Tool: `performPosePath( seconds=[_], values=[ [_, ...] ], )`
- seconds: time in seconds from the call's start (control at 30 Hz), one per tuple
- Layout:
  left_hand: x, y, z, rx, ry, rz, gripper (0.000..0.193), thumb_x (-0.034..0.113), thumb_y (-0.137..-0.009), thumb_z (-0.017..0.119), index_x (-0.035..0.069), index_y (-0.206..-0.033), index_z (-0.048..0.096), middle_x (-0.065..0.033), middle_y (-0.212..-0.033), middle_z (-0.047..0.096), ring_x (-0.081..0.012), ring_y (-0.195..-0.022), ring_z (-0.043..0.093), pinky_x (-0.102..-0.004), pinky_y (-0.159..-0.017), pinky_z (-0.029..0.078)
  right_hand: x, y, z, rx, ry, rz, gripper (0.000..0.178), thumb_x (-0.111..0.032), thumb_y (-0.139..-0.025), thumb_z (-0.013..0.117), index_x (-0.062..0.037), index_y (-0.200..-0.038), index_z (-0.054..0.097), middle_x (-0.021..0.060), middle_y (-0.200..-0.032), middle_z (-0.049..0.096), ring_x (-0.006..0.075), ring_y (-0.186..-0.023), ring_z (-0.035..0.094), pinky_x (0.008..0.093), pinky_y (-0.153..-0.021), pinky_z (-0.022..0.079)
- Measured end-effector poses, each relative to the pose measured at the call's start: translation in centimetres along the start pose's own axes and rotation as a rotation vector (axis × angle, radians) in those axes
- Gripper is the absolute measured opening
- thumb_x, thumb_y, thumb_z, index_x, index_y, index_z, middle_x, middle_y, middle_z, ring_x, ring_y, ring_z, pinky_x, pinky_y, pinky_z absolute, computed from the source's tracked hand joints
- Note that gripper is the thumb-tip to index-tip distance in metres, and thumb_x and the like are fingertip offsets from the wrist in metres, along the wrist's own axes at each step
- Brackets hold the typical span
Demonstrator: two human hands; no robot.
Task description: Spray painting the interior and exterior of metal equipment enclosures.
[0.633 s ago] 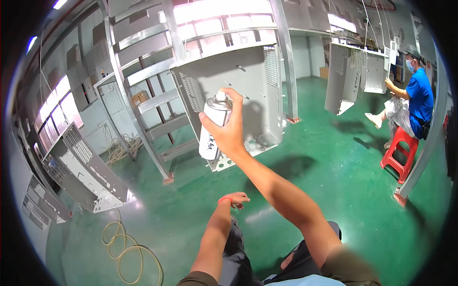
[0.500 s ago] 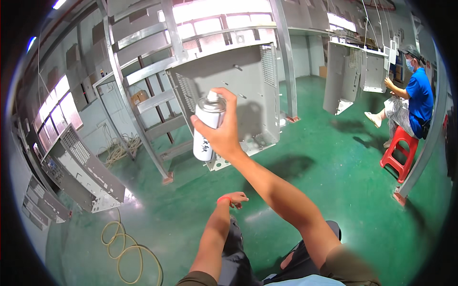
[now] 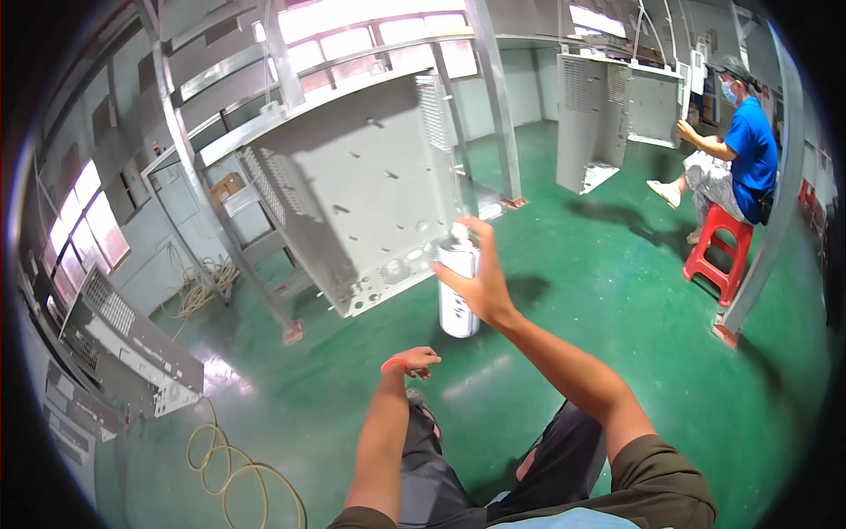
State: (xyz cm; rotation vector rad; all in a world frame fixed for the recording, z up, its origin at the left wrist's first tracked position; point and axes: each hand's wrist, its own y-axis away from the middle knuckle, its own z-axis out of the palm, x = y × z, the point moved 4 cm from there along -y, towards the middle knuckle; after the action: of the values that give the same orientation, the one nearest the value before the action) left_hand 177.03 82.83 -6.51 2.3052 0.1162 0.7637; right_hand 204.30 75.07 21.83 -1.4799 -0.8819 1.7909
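Observation:
In my right hand (image 3: 480, 278) I grip a white spray can (image 3: 458, 300) with dark handwriting on its side. The index finger rests on the nozzle at its top, and the can stands nearly upright. Just beyond it hangs a large grey sheet-metal housing (image 3: 352, 189), tilted, with vent slots in its sides and a row of holes along its lower edge. The can overlaps its lower right corner in view. Below that, my left hand (image 3: 418, 360), with a red band at the wrist, is held over the floor with nothing in it, its fingers loosely bent and apart.
A metal frame post (image 3: 493, 106) stands right of the housing. More grey housings stand at the left (image 3: 132, 353) and hang at the right (image 3: 586, 123). There, a person in blue (image 3: 753, 159) sits on a red stool (image 3: 721, 256). A yellowish hose (image 3: 225, 467) lies on the green floor.
My right hand has moved right and down with the spray can, away from the housing's middle. The housing now shows turned and tilted differently. The whole view has shifted a little.

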Motion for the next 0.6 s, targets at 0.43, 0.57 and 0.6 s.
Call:
performPosePath(
  seconds=[0.43, 0.57, 0.6],
  values=[
    [4.5, -3.2, -0.6, -0.019, -0.011, -0.002, 0.051, 0.050, -0.103, 0.062, 0.016, -0.140, 0.057, -0.0056, -0.105, 0.075, -0.0169, -0.097, 0.073, -0.0397, -0.089, 0.054, 10.6, 6.2, -16.2, 0.513, -0.491, 0.761, 0.080, -0.016, -0.094, 0.078, -0.0213, -0.155, 0.027, 0.0150, -0.112, 0.061, 0.0285, -0.080, 0.073, 0.0450, -0.065, 0.066],
    [3.2, -4.8, -1.6, -0.016, 0.035, -0.006, 0.048, 0.046, -0.103, 0.063, 0.014, -0.139, 0.059, -0.0005, -0.086, 0.068, -0.0166, -0.092, 0.074, -0.0389, -0.084, 0.053, 11.6, 6.0, -15.2, 0.517, -0.542, 0.719, 0.078, -0.015, -0.093, 0.079, -0.0222, -0.153, 0.029, 0.0124, -0.111, 0.062, 0.0261, -0.079, 0.074, 0.0428, -0.063, 0.066],
    [3.0, -5.2, -1.8, -0.017, 0.035, -0.027, 0.048, 0.047, -0.103, 0.063, 0.016, -0.139, 0.060, -0.0006, -0.090, 0.070, -0.0162, -0.096, 0.075, -0.0395, -0.087, 0.053, 11.7, 5.9, -14.8, 0.501, -0.557, 0.731, 0.077, -0.014, -0.093, 0.079, -0.0226, -0.152, 0.030, 0.0113, -0.110, 0.062, 0.0252, -0.079, 0.074, 0.0422, -0.062, 0.065]
  ],
)
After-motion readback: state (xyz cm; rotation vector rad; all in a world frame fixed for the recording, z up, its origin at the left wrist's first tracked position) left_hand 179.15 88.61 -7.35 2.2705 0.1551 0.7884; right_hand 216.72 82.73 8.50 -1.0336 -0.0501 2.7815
